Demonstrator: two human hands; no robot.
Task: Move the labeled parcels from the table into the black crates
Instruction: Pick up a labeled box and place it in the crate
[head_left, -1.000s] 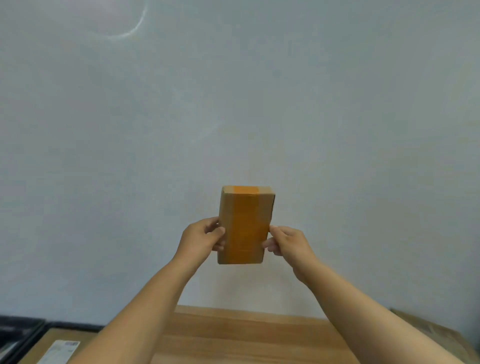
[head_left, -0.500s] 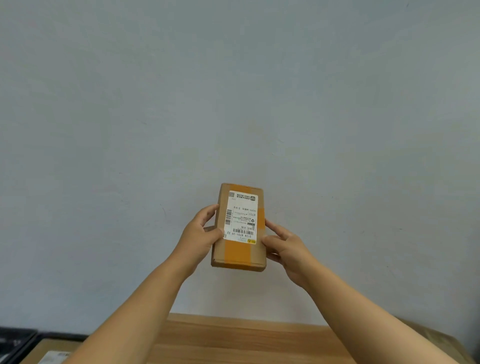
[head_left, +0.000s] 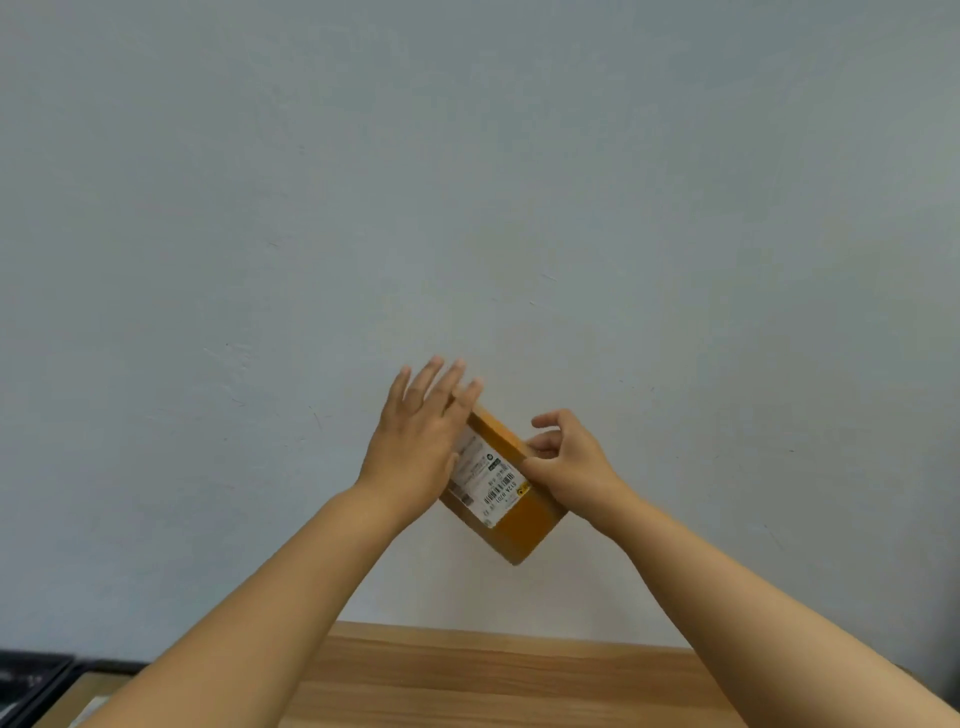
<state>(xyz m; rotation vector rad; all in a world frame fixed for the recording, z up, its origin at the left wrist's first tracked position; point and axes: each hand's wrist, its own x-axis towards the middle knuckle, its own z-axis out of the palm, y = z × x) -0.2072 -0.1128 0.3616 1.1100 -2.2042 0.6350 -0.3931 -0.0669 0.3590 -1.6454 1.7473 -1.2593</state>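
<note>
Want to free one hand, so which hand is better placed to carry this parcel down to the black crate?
Probably the right hand: it pinches the cardboard parcel at its edge, while the left hand lies flat and open on it. The black crate sits far left, so it must reach across.

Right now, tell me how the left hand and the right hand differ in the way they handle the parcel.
The left hand lies flat, fingers straight and spread over the cardboard parcel, covering part of its white label; the right hand has its fingers curled, gripping the parcel's edge. The left reaches beyond the parcel's upper corner; the right sits at its side. Both touch the tilted parcel, held up above the wooden table.
</note>
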